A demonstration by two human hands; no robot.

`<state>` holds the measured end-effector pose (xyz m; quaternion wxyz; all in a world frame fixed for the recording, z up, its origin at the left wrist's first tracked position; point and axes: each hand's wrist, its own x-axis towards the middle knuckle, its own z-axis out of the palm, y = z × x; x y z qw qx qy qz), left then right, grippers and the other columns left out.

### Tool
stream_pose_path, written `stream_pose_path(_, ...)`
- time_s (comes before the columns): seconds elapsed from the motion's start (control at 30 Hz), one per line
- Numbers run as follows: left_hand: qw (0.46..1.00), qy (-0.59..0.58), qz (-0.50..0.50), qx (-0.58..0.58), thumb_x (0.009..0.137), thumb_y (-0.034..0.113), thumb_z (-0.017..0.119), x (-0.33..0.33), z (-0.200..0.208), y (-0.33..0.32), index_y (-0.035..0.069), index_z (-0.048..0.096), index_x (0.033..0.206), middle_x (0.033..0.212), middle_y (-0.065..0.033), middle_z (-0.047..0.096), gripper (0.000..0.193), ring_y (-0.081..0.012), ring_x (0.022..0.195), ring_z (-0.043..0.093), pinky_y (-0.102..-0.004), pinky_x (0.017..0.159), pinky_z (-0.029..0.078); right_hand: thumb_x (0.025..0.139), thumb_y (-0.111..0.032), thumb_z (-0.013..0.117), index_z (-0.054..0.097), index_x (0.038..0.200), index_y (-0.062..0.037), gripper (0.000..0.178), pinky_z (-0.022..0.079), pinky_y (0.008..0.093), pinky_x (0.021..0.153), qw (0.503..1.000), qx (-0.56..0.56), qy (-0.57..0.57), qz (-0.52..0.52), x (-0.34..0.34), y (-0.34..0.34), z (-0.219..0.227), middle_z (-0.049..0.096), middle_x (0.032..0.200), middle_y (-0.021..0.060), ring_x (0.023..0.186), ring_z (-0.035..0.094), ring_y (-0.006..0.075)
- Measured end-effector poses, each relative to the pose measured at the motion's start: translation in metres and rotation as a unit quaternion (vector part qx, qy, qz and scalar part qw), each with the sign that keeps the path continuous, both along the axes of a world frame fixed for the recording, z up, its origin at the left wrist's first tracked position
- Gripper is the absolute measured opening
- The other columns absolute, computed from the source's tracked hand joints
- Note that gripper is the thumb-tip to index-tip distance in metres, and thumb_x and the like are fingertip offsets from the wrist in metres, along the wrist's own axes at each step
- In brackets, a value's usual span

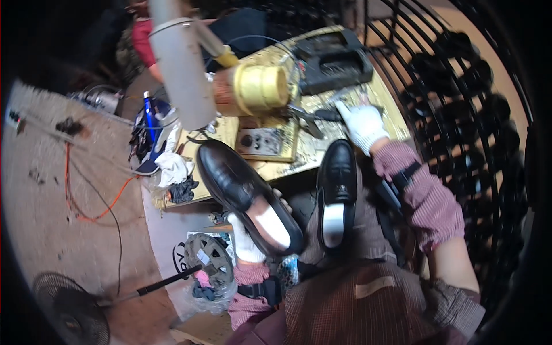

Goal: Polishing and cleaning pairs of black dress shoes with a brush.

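My left hand [246,241], in a white glove, is closed round the side of a black leather loafer [234,183] with a pale insole. The shoe tilts with its toe toward the table, and most of my fingers are hidden beneath it. A second black loafer [337,172] rests on my lap, its toe by the table's front edge. Over the table's right side, my right hand [364,125], also white-gloved, has its fingers stretched apart. It is nearest a small dark tool [329,114], and I see nothing held in it.
The yellowish worktable [394,109] carries a yellow tub [261,90], a black tray [334,60] and a control box [260,141]. A pale pipe [181,75] hangs over its left. Black racks [454,115] stand right, a fan [72,310] lower left. Another person's red sleeve [142,43] shows behind.
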<state>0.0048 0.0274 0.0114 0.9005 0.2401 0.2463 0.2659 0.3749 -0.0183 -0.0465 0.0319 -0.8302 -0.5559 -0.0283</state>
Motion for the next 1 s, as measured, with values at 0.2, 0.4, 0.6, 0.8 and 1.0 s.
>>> stream_pose_path(0.2,0.983,0.015,-0.11,-0.143,0.084,0.081,0.056,-0.024,-0.014,-0.064,-0.006,0.034,0.151,0.146,-0.0314,0.047,0.112,-0.0448,0.124,0.058,-0.0506,0.108,0.049,0.095,-0.017,0.059,0.054,0.141,-0.0114,0.047,0.056,0.0424,0.087,0.996,0.09,0.001,-0.02,-0.001,0.001,0.032,0.073,0.099,0.0151,0.092,0.072,0.0326)
stream_pose_path(0.4,0.974,0.035,-0.146,-0.171,0.079,0.083,0.061,-0.025,-0.03,-0.071,-0.01,0.032,0.152,0.138,-0.0282,0.051,0.122,-0.0394,0.121,0.058,-0.0489,0.106,0.05,0.094,-0.034,0.071,0.074,0.122,-0.0072,0.039,0.057,0.0347,0.088,0.829,0.215,0.503,0.117,-0.063,-0.091,0.102,0.076,0.114,0.0138,0.098,0.075,0.0226)
stream_pose_path(0.6,0.969,0.032,-0.202,-0.136,0.081,0.073,0.07,-0.023,-0.025,-0.068,-0.007,0.032,0.153,0.14,-0.0281,0.05,0.114,-0.0401,0.123,0.057,-0.0512,0.103,0.053,0.092,-0.028,0.075,0.076,0.12,-0.0081,0.035,0.054,0.0247,0.056,0.763,0.055,0.641,-0.053,-0.088,-0.133,0.128,0.077,0.089,0.0075,0.06,0.065,0.0081)
stream_pose_path(0.8,0.958,-0.055,-0.195,-0.203,0.089,0.049,0.074,-0.015,-0.004,-0.07,-0.002,0.04,0.152,0.147,-0.0276,0.049,0.088,-0.0419,0.134,0.052,-0.0548,0.112,0.045,0.091,-0.028,0.075,0.078,0.112,-0.0063,0.03,0.056,0.0273,0.065,0.796,0.067,0.602,-0.007,-0.076,-0.131,0.141,0.077,0.084,0.0064,0.067,0.069,0.0115)
stream_pose_path(1.0,0.952,-0.067,-0.175,-0.241,0.097,0.027,0.068,-0.009,0.003,-0.066,0.001,0.047,0.149,0.151,-0.0211,0.051,0.062,-0.038,0.141,0.048,-0.0554,0.121,0.034,0.089,-0.028,0.076,0.078,0.114,-0.0041,0.034,0.053,0.0251,0.055,0.785,0.026,0.619,0.006,-0.065,-0.132,0.144,0.076,0.082,0.0057,0.058,0.064,0.0079)
